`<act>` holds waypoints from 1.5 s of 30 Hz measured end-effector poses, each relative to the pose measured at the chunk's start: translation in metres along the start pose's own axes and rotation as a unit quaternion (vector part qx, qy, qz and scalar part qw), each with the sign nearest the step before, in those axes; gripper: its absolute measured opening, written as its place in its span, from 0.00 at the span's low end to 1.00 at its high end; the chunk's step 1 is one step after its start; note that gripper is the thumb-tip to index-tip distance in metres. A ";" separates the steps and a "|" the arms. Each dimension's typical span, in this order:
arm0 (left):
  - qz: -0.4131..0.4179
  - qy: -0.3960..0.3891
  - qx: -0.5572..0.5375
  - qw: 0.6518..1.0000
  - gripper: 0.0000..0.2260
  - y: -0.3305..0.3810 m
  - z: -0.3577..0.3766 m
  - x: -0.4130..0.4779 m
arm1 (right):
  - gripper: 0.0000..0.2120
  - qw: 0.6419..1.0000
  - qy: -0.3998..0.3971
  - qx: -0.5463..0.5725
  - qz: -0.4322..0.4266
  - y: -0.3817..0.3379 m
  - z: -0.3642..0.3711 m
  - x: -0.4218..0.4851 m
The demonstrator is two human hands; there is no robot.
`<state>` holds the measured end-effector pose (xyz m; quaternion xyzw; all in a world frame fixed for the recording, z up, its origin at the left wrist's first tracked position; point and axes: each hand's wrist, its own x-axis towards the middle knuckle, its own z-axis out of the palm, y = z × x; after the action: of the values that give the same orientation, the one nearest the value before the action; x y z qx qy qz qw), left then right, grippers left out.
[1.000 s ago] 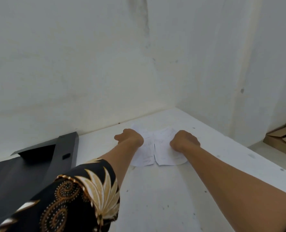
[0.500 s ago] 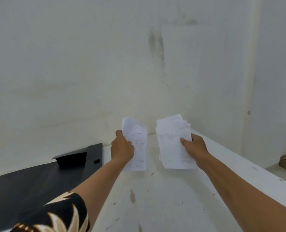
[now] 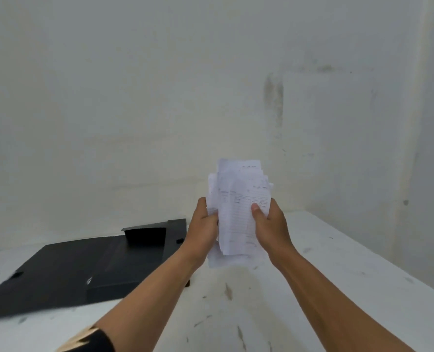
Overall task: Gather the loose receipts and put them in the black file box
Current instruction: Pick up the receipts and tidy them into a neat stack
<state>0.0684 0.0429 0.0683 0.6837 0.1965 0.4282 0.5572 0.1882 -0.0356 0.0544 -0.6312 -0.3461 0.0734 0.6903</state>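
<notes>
— two hands were on the paper?
— yes. the left hand point(image 3: 202, 231) and the right hand point(image 3: 270, 226) were both closed around one bundle of receipts point(image 3: 237, 212), held upright in the air above the white table point(image 3: 337, 275), with the right thumb pressed on the front sheet.
— where was the black file box point(image 3: 84, 270)?
— at nine o'clock from the bundle, lying opened flat on the table, apart from the papers. the left forearm crossed over its near corner.

I see white receipts point(image 3: 238, 214) with faint grey printed lines, a matte black file box point(image 3: 84, 270), a white surface point(image 3: 325, 288) flecked with grey scuffs, and a black sleeve point(image 3: 94, 341) with gold pattern.
</notes>
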 end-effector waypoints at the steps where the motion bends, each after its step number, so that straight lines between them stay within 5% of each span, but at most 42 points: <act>1: -0.005 0.012 -0.014 1.000 0.08 0.003 -0.004 -0.008 | 0.06 1.000 0.010 -0.013 -0.013 -0.002 0.005 -0.005; 6: 0.007 -0.003 0.010 1.000 0.20 0.010 -0.020 -0.042 | 0.07 0.996 0.020 -0.032 -0.079 -0.015 0.029 -0.037; 10: 0.040 0.030 0.061 0.997 0.11 0.007 -0.037 -0.062 | 0.18 0.996 -0.026 0.034 -0.078 -0.021 0.028 -0.062; 14: 0.093 0.103 0.115 0.984 0.09 0.004 -0.051 -0.074 | 0.10 0.993 -0.079 0.015 -0.082 -0.023 0.025 -0.074; 17: 0.089 0.074 0.124 0.985 0.12 -0.001 -0.054 -0.082 | 0.09 0.993 -0.089 0.035 -0.068 -0.022 0.025 -0.085; 30: 0.079 0.033 0.078 0.993 0.23 -0.039 -0.055 -0.099 | 0.17 0.995 -0.086 0.039 -0.035 0.005 0.038 -0.110; 36: 0.075 0.076 0.073 0.992 0.18 -0.047 -0.052 -0.102 | 0.15 0.994 -0.097 0.032 -0.038 0.015 0.046 -0.109; 45: 0.104 0.047 0.032 0.993 0.28 -0.039 -0.062 -0.089 | 0.15 0.995 -0.074 0.037 -0.054 0.015 0.050 -0.094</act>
<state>-0.0231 0.0251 0.0000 0.6970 0.1640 0.5090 0.4777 0.0940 -0.0421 0.0023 -0.5789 -0.4266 0.0950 0.6884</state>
